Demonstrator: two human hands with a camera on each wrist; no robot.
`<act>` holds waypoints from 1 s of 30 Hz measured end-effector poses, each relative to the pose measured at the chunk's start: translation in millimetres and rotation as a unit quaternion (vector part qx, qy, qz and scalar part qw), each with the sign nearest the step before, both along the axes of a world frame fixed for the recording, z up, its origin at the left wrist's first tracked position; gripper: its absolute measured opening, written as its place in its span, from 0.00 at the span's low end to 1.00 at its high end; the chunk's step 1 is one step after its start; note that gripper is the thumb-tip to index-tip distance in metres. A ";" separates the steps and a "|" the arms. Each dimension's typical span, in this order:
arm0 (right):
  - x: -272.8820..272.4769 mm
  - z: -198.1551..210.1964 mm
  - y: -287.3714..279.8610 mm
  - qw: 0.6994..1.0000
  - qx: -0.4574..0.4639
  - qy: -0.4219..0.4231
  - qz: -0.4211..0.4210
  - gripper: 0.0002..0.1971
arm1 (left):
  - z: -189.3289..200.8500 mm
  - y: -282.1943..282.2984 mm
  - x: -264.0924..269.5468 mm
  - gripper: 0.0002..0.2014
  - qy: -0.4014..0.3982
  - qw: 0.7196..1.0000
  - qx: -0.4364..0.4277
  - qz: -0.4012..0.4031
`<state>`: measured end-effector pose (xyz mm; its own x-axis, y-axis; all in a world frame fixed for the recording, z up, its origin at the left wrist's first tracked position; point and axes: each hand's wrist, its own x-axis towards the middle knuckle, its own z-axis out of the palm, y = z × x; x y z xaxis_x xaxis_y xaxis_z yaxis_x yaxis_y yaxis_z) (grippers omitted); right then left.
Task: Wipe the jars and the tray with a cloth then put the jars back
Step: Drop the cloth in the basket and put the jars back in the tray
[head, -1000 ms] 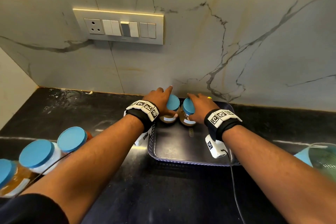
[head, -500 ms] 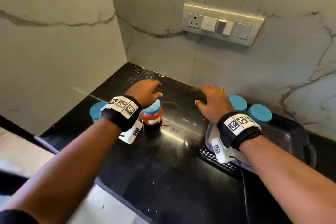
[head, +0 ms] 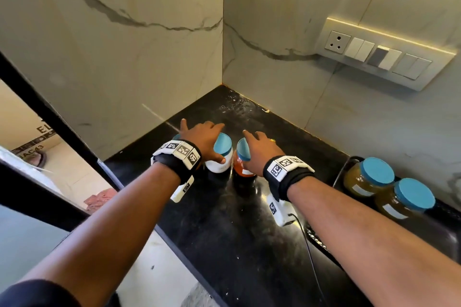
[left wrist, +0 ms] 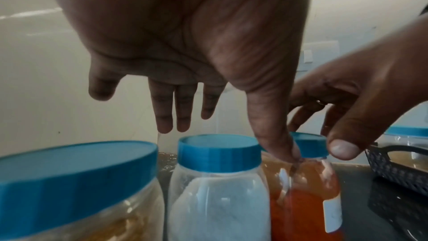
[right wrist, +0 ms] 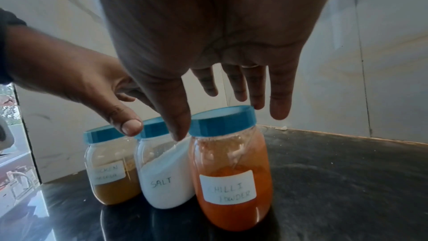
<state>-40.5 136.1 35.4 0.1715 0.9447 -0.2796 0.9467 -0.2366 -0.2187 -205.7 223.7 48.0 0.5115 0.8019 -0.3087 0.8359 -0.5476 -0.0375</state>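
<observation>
Left hand [head: 204, 141] hovered spread over the salt jar [head: 219, 157], right hand [head: 259, 154] spread over the chilli powder jar [head: 243, 162], neither gripping. A masala jar [right wrist: 109, 168] waited left; two jars [head: 389, 189] already stood in the tray [head: 349, 164] at right, three left on the table [head: 237, 232]

Under my hands: clear glossy plastic jars, salt jar [right wrist: 165, 175] and chilli jar [right wrist: 231, 180], with matt blue plastic lids and white paper labels, on polished black stone counter [head: 224, 232]; perforated dark plastic tray [left wrist: 398, 168] right; smooth veined marble walls [head: 124, 45].
</observation>
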 end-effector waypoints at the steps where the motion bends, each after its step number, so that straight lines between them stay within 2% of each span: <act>1: -0.2 -2.2 3.1 1.000 -0.007 -0.006 0.001 0.46 | -2.5 2.1 4.0 0.54 0.007 1.000 -0.005 -0.007; 3: 0.2 -6.1 6.5 1.000 -0.014 -0.009 0.000 0.44 | -7.3 4.9 11.1 0.53 0.022 1.000 -0.010 -0.014; 7: 4.8 -8.1 7.3 1.000 0.006 0.009 -0.023 0.39 | -8.4 7.2 21.8 0.42 0.031 0.999 -0.009 -0.013; 10: 11.2 -4.7 -1.3 0.998 0.022 0.028 -0.043 0.40 | -7.7 4.1 22.5 0.41 0.025 0.999 -0.014 -0.015; 15: 45.8 30.7 -26.9 0.990 0.082 0.078 -0.087 0.41 | 19.4 -16.1 31.0 0.38 0.060 0.996 0.021 -0.061; 18: 75.3 62.9 -59.1 0.980 0.137 0.090 -0.115 0.41 | 48.0 -35.6 43.9 0.40 0.038 0.995 0.043 -0.082; 24: 144.8 97.4 -167.4 0.937 0.220 0.089 -0.258 0.43 | 99.9 -95.8 113.2 0.40 -0.094 0.980 0.039 -0.172; 27: 177.7 103.2 -219.6 0.918 0.223 0.041 -0.325 0.42 | 105.6 -126.4 162.9 0.40 -0.139 0.964 0.026 -0.227; 30: 204.4 103.0 -264.7 0.905 0.193 0.000 -0.380 0.43 | 95.4 -156.6 212.8 0.40 -0.158 0.950 -0.013 -0.271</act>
<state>163.9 -128.6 138.4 0.8125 0.5811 0.0456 0.5425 -0.7252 -0.4240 7.1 67.1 143.5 0.9169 0.3893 -0.0884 0.3991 -0.8974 0.1881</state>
